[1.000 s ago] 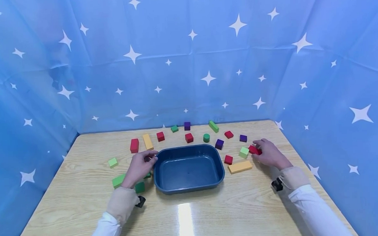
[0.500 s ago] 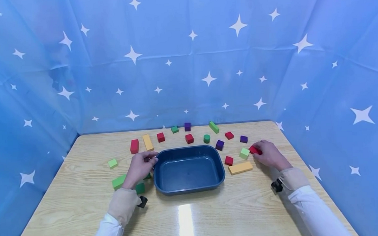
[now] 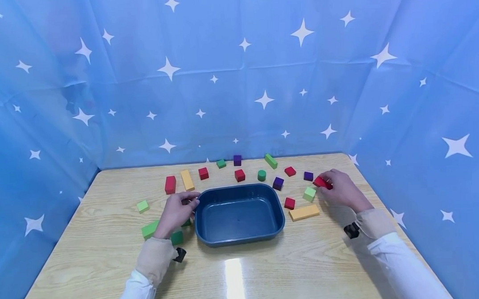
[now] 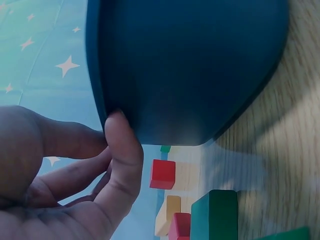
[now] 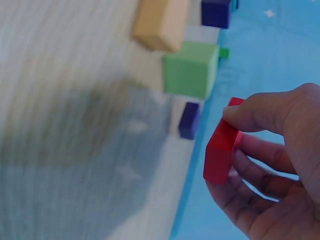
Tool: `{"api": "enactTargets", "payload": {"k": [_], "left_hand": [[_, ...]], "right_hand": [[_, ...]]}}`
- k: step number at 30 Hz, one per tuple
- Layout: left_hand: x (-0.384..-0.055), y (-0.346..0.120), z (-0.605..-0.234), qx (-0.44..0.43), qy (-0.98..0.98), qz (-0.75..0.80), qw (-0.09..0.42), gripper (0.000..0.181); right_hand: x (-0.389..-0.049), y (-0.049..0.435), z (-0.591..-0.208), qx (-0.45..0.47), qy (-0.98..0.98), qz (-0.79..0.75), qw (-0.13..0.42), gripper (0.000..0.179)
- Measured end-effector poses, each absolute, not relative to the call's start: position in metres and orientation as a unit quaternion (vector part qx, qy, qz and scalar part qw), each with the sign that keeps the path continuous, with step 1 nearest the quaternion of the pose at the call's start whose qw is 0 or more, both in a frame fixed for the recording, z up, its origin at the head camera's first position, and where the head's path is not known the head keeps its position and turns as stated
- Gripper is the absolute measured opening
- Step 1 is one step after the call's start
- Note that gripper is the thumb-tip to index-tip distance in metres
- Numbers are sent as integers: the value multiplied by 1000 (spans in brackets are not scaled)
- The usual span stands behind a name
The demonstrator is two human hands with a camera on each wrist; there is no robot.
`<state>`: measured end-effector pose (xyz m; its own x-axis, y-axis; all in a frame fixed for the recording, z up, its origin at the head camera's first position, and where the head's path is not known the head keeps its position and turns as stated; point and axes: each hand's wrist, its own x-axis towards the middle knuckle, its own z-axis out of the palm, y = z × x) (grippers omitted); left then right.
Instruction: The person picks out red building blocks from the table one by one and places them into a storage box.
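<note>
My left hand (image 3: 179, 211) pinches the rim of a dark blue plastic tray (image 3: 240, 241) at its far left corner. In the left wrist view, thumb and finger close over the wall of the tray (image 4: 195, 75). At the right of the table, my right hand (image 3: 341, 188) holds a red block (image 3: 322, 183) between thumb and fingers. The right wrist view shows this red block (image 5: 218, 159) tilted in the grip. Nearest to that hand lie a light green block (image 3: 309, 193) and a purple block (image 3: 308, 176).
Several coloured blocks lie around the tray, among them a yellow block (image 3: 304, 212), a green cylinder (image 3: 261, 175) and a red block (image 3: 170, 185). Green blocks sit partly hidden by the left hand. A blue starry curtain (image 3: 236, 78) rises behind the wooden table (image 3: 88, 263).
My right hand has risen slightly with the red block, which has shifted away from the light green block. The left hand and tray stay in place.
</note>
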<state>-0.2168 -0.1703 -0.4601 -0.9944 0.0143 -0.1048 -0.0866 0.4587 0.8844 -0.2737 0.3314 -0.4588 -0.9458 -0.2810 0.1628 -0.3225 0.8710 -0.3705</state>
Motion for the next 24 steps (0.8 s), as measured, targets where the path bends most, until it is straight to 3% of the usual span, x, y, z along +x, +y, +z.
{"api": "enactTargets", "payload": {"k": [15, 24], "left_hand": [[-219, -171, -460, -18, 846, 530, 53, 31], [-219, -173, -461, -23, 846, 529, 62, 31]], "right_hand": [[-271, 271, -415, 213, -952, 216, 52, 32], [-264, 222, -389, 264, -940, 214, 22, 33]]}}
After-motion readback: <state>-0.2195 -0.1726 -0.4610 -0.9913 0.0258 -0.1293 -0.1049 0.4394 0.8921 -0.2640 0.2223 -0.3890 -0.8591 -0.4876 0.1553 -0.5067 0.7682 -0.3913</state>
